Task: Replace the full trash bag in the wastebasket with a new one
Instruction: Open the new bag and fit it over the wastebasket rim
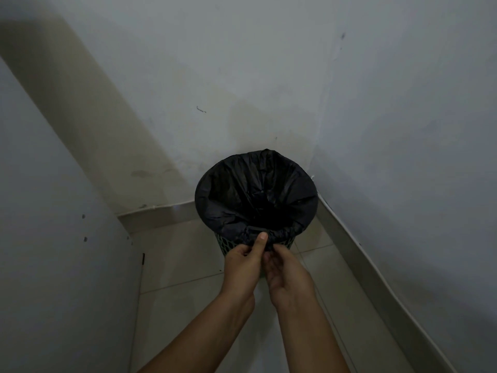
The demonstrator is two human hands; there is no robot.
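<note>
1. Green mesh wastebasket (223,244), frame centre, in floor corner; black trash bag (255,189) lines it.
2. Our left hand (243,261) and right hand (285,267) pinch the bag's near overhang.
3. Risk: hard tugging could tear film or unseat the far edge.

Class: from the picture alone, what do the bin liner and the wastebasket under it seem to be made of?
Bin liner: thin black plastic film, apparently; it crinkles and shines faintly. Wastebasket: probably moulded green plastic, with an open lattice wall; only a little shows.
</note>
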